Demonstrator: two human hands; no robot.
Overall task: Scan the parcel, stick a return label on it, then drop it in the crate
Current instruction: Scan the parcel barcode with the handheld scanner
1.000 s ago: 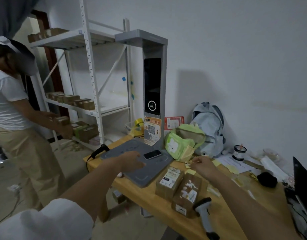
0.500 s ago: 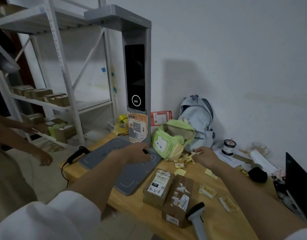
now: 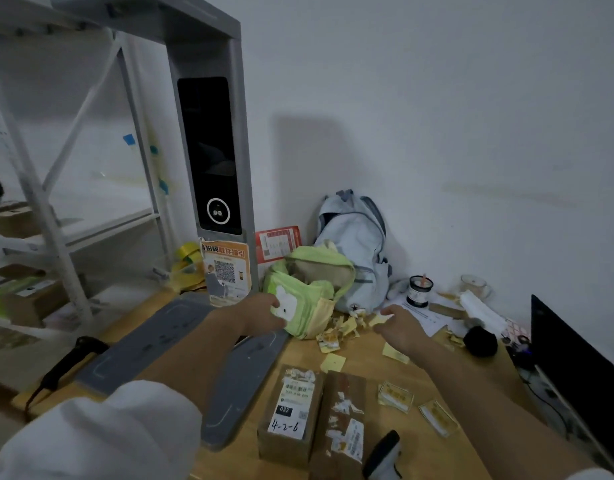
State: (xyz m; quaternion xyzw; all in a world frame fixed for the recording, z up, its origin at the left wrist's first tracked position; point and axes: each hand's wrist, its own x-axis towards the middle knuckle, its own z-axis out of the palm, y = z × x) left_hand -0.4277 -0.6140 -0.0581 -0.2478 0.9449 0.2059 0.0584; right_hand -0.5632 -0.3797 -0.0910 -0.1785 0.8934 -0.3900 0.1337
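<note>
Two cardboard parcels are seen lying side by side, touching, on the wooden counter (image 3: 364, 368) near its front edge. The left parcel (image 3: 291, 414) carries a white label marked "4-2-6"; the right parcel (image 3: 343, 424) bears torn label remnants. A handheld scanner (image 3: 383, 453) is partly seen just right of the parcels, at the bottom of the view.

The left hand (image 3: 255, 315) is stretched over the grey scanning pad (image 3: 153, 344) and is pressed against the green pouch (image 3: 307, 299); whether its grip is closed on the pouch cannot be told, since the fingers are hidden behind it. The right hand (image 3: 399, 323) is held above the counter beside a heap of yellow paper scraps (image 3: 343, 327), and a small yellow scrap (image 3: 380, 318) is pinched at its fingertips.

Loose yellow labels (image 3: 395, 396) are scattered to the right of the parcels. A pale blue backpack (image 3: 357, 247) is propped against the wall behind the pouch, and the tall scanner tower (image 3: 212, 150) is stood at the back of the pad. No crate is in view.
</note>
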